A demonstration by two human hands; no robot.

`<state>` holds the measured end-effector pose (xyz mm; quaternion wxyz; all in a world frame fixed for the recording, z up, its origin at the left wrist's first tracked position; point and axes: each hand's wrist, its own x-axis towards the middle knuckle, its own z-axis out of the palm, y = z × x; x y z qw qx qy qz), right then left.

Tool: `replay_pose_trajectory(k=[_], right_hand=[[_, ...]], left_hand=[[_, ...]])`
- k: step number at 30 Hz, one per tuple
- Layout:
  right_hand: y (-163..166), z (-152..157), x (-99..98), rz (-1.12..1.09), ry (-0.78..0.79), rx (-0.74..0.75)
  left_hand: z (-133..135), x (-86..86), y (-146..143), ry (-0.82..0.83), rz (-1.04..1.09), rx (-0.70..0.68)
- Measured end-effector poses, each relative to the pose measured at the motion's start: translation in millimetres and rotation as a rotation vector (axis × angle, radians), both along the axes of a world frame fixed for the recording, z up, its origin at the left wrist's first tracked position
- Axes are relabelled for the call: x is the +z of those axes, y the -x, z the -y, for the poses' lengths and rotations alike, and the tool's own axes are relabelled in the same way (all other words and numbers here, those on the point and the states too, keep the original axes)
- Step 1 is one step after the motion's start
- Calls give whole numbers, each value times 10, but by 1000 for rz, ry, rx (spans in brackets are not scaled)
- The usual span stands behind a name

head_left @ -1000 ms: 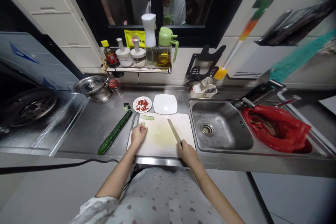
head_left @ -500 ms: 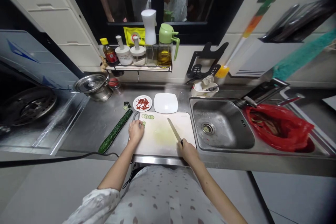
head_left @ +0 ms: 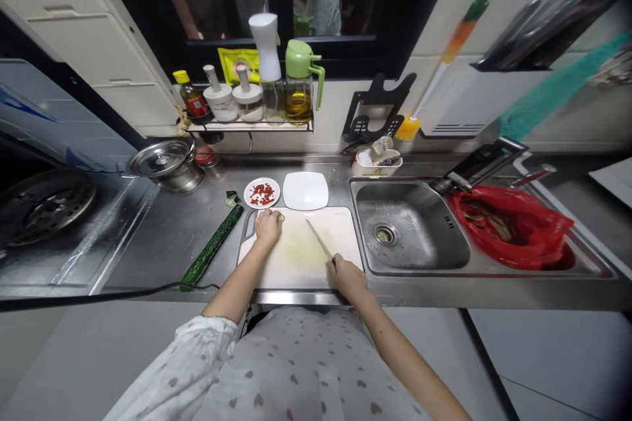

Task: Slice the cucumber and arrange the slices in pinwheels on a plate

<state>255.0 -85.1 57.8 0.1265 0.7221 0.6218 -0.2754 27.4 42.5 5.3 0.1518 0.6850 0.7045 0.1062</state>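
Note:
My left hand (head_left: pixel 268 227) rests at the far left corner of the white cutting board (head_left: pixel 316 266), fingers curled down over the cucumber slices; one slice (head_left: pixel 281 218) shows beside it. My right hand (head_left: pixel 348 274) grips the handle of a knife (head_left: pixel 318 241) at the board's near right, with the blade pointing away to the left across the board. A long whole cucumber (head_left: pixel 212 247) lies on the steel counter just left of the board.
Behind the board are a small plate of chopped red chilli (head_left: pixel 261 193) and a white square plate (head_left: pixel 305 190). A sink (head_left: pixel 407 230) lies to the right, then a red bag (head_left: pixel 508 223). A lidded pot (head_left: pixel 165 164) and a condiment shelf (head_left: pixel 247 105) stand at the back left.
My left hand moved from the board's left edge up to its far corner, and now covers the row of slices. The right hand and knife stayed nearly still.

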Motion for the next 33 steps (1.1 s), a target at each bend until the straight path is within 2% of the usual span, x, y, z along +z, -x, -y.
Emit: replay_pose_trajectory(k=[8, 12, 17, 20, 24, 33], right_hand=[[-50, 16, -47, -26, -10, -24], [-66, 13, -31, -30, -23, -15], [-63, 12, 3, -27, -11, -15], [-55, 15, 16, -24, -5, -15], [-67, 9, 37, -18, -1, -11], [-88, 137, 97, -66, -67, 74]], left_hand=[[36, 34, -23, -32, 21, -7], [104, 75, -44, -20, 95, 47], [357, 76, -65, 95, 325, 44], [540, 29, -73, 136, 392, 45], [674, -23, -76, 133, 366, 64], [687, -145, -46, 11, 271, 35]])
